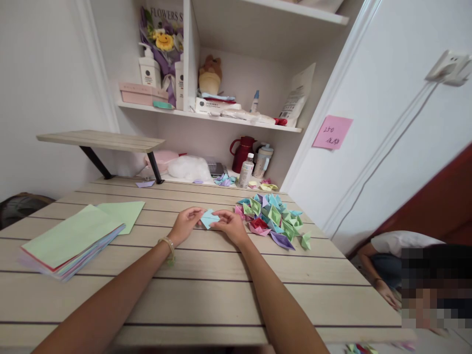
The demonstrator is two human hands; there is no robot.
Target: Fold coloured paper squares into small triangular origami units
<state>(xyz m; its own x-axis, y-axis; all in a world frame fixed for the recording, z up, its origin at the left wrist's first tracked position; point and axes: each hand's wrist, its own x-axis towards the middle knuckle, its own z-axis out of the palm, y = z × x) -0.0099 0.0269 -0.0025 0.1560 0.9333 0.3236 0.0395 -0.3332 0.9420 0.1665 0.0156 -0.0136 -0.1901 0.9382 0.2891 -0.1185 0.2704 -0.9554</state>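
Observation:
A small light-blue folded paper point(209, 219) is held just above the table, between both hands. My left hand point(185, 225) pinches its left edge with thumb and fingers. On the other side, my right hand point(230, 226) grips the right edge, fingers closed. Right of my hands lies a heap of folded paper boats point(275, 215) in green, blue, purple, pink and red. A stack of coloured paper sheets point(73, 236), pale green on top, rests to the left.
A small raised wooden shelf point(101, 140) on black legs stands at the back left. Behind the table are a clear bottle point(246, 170), a dark red jug point(243, 153) and a white plastic bag point(190, 168). Another person point(405, 246) is low down at the right.

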